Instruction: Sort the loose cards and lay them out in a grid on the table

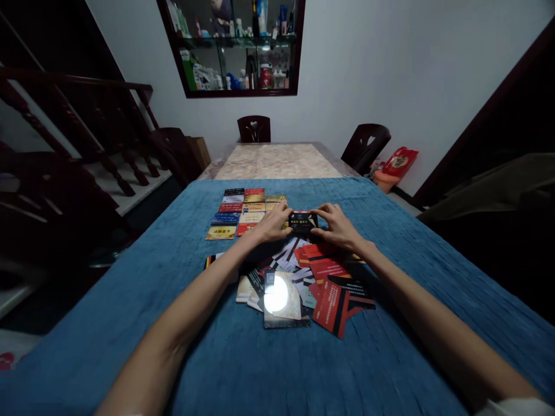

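Observation:
A black VIP card (302, 224) is gripped at its left edge by my left hand (274, 224) and at its right edge by my right hand (337, 227). Both hands are closed in a pinch just over the blue cloth. To the left, rows of cards lie face up side by side, among them a gold card (221, 232), a blue card (225, 218) and a black and silver card (234, 195). My left hand covers part of these rows. Between my forearms spreads a loose heap of cards, with a red card (331, 308) and a shiny clear-edged card (281, 300) on top.
A blue cloth (130, 323) covers the near table; a patterned tabletop (277, 160) shows beyond it. Dark wooden chairs (254, 128) stand around the far end. A red bag (399, 162) rests by the right wall, and a glass-shelved cabinet (243, 92) is set in the back wall.

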Motion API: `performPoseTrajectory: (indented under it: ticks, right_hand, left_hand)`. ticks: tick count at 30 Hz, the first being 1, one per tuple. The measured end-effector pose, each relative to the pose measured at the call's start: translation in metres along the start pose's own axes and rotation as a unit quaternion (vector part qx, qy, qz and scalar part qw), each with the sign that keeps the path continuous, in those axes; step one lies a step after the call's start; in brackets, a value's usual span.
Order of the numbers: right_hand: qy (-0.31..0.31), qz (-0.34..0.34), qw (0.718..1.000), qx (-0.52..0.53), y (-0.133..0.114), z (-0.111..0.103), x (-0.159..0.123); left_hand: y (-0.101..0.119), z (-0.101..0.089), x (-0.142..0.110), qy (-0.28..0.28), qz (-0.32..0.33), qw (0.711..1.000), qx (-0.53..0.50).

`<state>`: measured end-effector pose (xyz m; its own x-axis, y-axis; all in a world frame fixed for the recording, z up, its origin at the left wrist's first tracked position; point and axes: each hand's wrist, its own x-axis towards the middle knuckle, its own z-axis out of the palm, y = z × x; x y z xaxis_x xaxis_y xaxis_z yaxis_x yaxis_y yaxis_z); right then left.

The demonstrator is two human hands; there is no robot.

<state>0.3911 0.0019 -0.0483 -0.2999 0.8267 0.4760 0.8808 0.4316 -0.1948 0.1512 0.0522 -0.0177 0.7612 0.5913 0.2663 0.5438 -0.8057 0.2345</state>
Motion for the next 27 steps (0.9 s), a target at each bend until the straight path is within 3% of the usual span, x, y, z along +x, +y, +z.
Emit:
performPoseTrajectory:
  ticks: [5,12,21,27]
  right_hand:
    - [-0.051,0.030,0.998,0.031,0.015,0.007,0.000]
    - [-0.074,0.057,0.995,0.047,0.023,0.015,0.002]
    - [-0.123,0.087,0.988,0.032,0.024,0.016,0.004]
    - [-0.113,0.085,0.989,0.042,0.026,0.018,0.002]
  left_hand:
    - [-0.001,0.011,0.009,-0.041,-0.008,0.999,0.017]
    - [-0.008,0.024,0.015,-0.043,-0.014,0.999,0.024]
    - [-0.010,0.027,0.017,-0.053,-0.018,0.998,0.040]
    - [-0.007,0.026,0.016,-0.054,-0.014,0.997,0.044]
